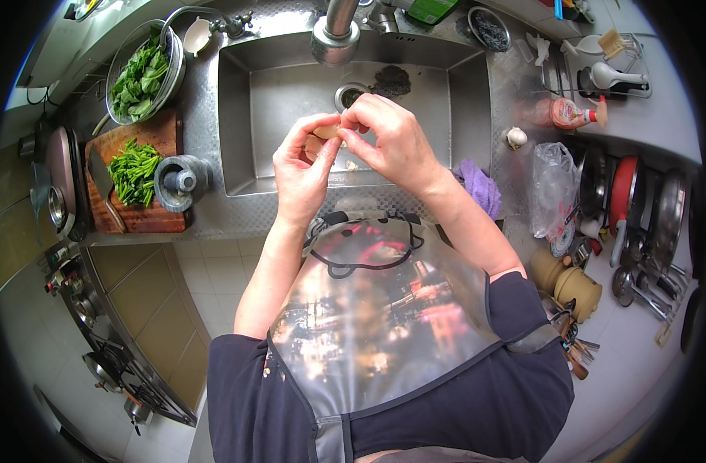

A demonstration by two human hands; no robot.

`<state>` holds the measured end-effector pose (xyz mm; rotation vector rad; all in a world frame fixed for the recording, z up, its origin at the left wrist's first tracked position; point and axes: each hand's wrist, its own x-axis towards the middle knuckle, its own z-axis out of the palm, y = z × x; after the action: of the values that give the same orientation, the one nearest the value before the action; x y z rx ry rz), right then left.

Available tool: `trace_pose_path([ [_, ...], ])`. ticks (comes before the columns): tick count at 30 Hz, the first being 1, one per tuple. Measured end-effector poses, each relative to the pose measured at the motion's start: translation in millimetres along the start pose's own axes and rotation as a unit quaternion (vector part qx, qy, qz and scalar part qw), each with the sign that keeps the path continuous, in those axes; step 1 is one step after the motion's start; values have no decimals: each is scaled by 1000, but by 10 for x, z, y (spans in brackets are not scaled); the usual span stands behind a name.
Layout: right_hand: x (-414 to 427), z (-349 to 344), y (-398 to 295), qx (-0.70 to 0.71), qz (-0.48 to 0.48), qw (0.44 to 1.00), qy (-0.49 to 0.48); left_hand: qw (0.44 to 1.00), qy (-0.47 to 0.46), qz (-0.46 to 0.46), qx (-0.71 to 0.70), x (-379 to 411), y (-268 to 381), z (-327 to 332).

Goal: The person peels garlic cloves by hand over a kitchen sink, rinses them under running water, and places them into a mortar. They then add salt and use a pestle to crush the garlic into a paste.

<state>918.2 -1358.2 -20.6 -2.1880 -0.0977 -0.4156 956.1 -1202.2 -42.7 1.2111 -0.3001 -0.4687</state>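
Over the stainless steel sink, my left hand holds garlic cloves in its curled fingers. One pale clove sits between my left thumb and forefinger. My right hand meets it there, its thumb and fingertips pinching the clove's end. Small peel scraps lie in the sink below my hands. Behind them are the drain and a dark scouring pad or clump. A whole garlic bulb rests on the counter to the right.
At left, a wooden cutting board carries a cleaver and chopped green stems. A stone mortar stands at its edge, a colander of leafy greens behind. The faucet overhangs the sink. A purple cloth drapes the right front corner.
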Motion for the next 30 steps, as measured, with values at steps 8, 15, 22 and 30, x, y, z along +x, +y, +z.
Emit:
trace_pose_path([
  [8, -38, -29, -8, 42, 28, 999, -15, 989, 13, -88, -122, 15, -32, 16],
  [15, -91, -23, 12, 36, 28, 999, -14, 946, 81, -209, -233, 67, -6, -23],
  [22, -134, -93, 138, 32, 56, 998, -5, 908, 58, -183, -373, 162, -269, -278],
  [30, 310, -72, 1222, -187, 148, 971, 15, 908, 48, -195, -368, 432, -372, -300],
])
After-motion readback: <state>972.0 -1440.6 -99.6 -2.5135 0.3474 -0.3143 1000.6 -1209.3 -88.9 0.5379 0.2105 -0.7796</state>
